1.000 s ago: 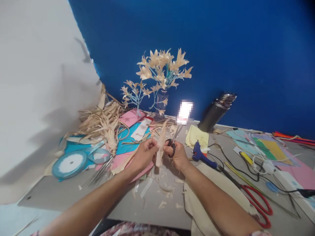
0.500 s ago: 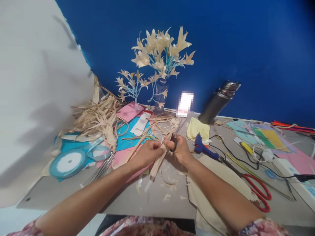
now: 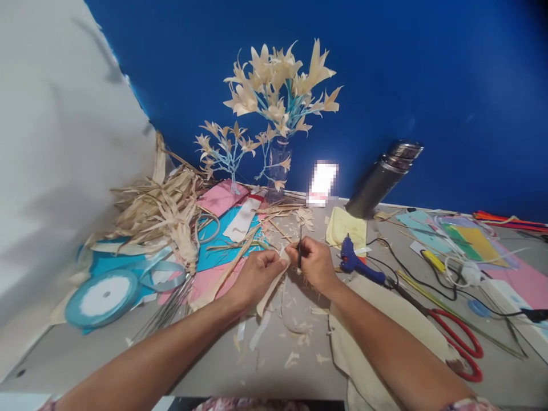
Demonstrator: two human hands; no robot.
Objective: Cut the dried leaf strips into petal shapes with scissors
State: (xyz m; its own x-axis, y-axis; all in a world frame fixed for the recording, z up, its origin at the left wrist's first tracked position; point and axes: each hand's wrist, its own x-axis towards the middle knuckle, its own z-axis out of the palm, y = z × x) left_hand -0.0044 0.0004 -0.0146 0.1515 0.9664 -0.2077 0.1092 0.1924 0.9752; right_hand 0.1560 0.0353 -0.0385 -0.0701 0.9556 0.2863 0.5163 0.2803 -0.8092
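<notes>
My left hand (image 3: 257,279) is closed in a pinch on a pale strip of dried corn husk (image 3: 269,297), whose lower end hangs toward me above the table. Close beside it on the right, my right hand (image 3: 319,267) is closed on small scissors (image 3: 299,250) with dark handles. They stand nearly upright in the fingers, blades pointing away from me. The thumb and fingertips of my right hand are near the husk's upper end; I cannot tell whether they touch it. Small husk scraps (image 3: 292,358) lie scattered below both hands.
To the left are a blue ribbon spool (image 3: 105,294), thin wires (image 3: 171,305) and a husk pile (image 3: 158,200). Husk flowers (image 3: 278,74) stand behind in a glass vase (image 3: 280,165). To the right are a blue glue gun (image 3: 359,265), red-handled scissors (image 3: 460,337) and a dark flask (image 3: 381,180).
The scissors have turned more upright in my right hand, away from the husk strip. The strip's upper part no longer sticks up between the hands. The view has shifted slightly.
</notes>
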